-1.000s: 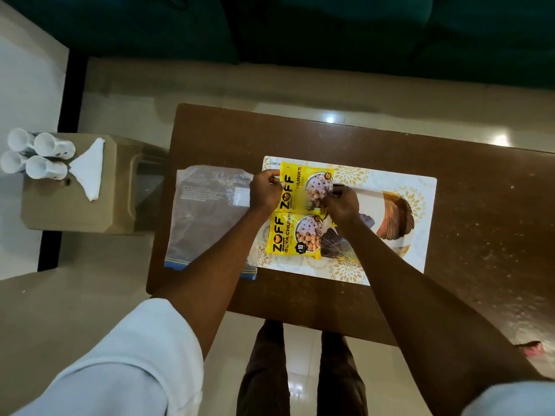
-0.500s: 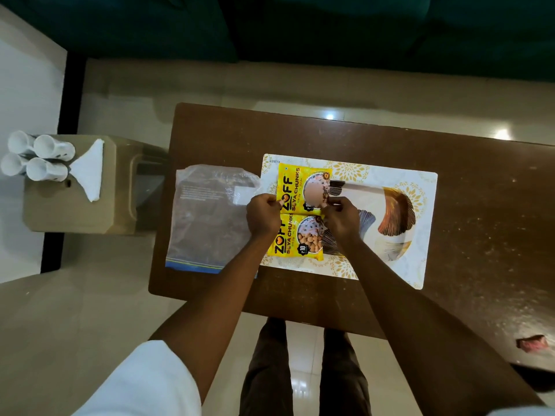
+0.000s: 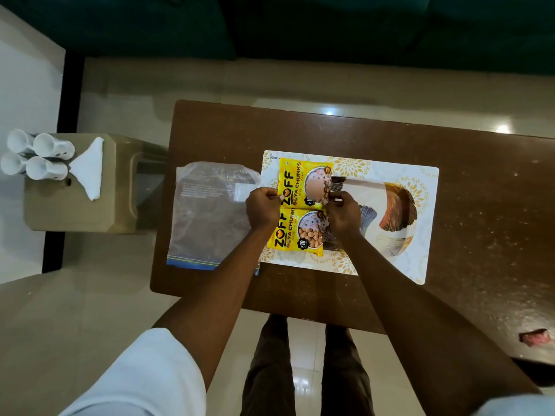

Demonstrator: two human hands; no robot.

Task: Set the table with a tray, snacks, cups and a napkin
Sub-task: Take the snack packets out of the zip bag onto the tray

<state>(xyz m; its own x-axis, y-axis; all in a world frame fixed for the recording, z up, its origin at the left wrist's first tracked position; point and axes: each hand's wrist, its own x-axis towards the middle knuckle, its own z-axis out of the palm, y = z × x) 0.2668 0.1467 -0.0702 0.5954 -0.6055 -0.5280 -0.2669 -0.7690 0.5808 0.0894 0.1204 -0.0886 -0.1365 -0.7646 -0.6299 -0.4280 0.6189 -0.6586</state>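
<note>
left hand (image 3: pixel 264 210): fingers curled, pinching left edge of snack packets (image 3: pixel 295 219) | right hand (image 3: pixel 342 216): fingers curled, pinching right edge | both forearms bare, stretched forward, converging | knuckles up, hands apart

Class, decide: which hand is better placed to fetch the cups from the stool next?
Left, probably: the left hand grips the soya chunk packets on the side nearer the stool and cups; the right hand would cross over.

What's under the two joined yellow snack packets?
The patterned tray, on the brown table. The packets, pinched at the seam by the left hand and right hand, cover the tray's left part; anything there is hidden.
</note>
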